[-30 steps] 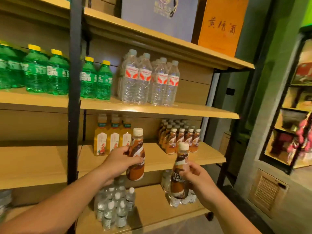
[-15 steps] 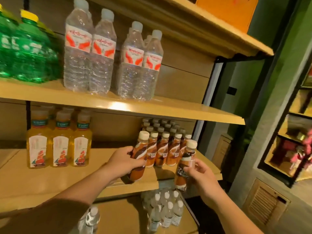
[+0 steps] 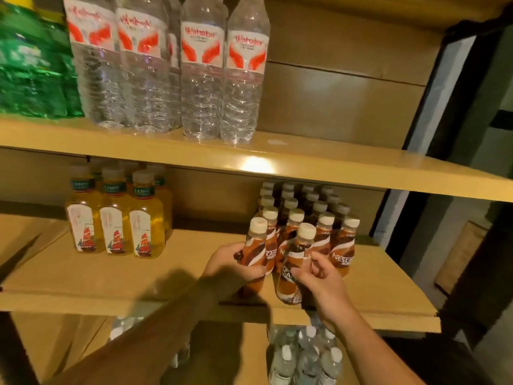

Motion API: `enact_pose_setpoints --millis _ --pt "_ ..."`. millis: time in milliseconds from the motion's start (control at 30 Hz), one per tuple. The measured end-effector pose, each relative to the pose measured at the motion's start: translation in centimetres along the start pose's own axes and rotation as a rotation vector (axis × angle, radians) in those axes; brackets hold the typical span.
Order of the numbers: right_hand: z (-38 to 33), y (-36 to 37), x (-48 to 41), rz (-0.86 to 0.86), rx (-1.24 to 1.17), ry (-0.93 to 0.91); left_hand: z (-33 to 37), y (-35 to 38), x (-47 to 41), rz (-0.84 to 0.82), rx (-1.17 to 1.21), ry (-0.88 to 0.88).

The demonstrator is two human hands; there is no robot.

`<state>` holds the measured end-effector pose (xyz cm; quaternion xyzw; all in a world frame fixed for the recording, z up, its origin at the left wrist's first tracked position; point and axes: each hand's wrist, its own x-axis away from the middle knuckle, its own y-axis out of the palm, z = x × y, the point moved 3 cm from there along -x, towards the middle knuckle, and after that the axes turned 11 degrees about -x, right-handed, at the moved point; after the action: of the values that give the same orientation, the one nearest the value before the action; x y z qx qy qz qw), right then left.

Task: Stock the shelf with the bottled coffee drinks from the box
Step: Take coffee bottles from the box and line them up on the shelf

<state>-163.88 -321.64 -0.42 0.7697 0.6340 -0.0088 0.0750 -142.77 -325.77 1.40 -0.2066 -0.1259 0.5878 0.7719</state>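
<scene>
Head view: left hand (image 3: 231,262) grips one coffee bottle (image 3: 256,254), right hand (image 3: 319,284) wraps another bottle (image 3: 294,265). Both stand near the shelf's (image 3: 111,276) front edge, touching the stocked coffee rows (image 3: 313,215).

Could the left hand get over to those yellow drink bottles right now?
Probably not yet: the left hand is wrapped around a coffee bottle. The shelf between it and the yellow bottles lies bare, so the path looks free once it lets go.

Each hand (image 3: 236,262) grips a coffee bottle (image 3: 256,254), seemingly upright.
</scene>
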Motion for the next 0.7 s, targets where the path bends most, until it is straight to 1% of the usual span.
enact_pose_setpoints --millis 67,133,200,267,333,400,467,567,633,700 --pt "0.0 -0.3 0.0 -0.028 0.042 -0.01 0.0 0.2 0.4 -0.015 0.059 0.071" --pt "-0.3 -0.5 0.3 -0.047 0.071 -0.02 -0.5 0.6 0.2 0.004 0.133 0.083" --pt "-0.6 -0.7 0.7 -0.066 0.102 -0.043 -0.9 1.1 0.4 0.076 0.256 0.047" --pt "-0.5 -1.0 0.8 -0.074 0.125 -0.065 -1.7 1.6 0.7 0.144 0.281 0.04" --pt "-0.5 -0.9 1.0 -0.063 0.153 -0.09 -2.4 2.1 1.0 0.177 0.188 0.065" --pt "0.1 -0.7 1.1 -0.038 0.203 -0.111 -2.6 2.7 1.6 0.241 -0.025 0.097" --pt "0.5 -0.4 1.1 0.003 0.254 -0.125 -2.7 3.2 2.0 0.31 -0.142 0.119" --pt "0.6 -0.3 0.8 0.031 0.259 -0.136 -2.9 3.3 1.9 0.382 -0.213 0.154" --pt "0.5 -0.5 0.7 0.01 0.243 -0.151 -3.4 3.0 1.4 0.356 -0.192 0.135" --pt "0.6 -1.0 0.4 -0.036 0.195 -0.148 -3.3 2.8 1.4 0.294 -0.135 0.125"
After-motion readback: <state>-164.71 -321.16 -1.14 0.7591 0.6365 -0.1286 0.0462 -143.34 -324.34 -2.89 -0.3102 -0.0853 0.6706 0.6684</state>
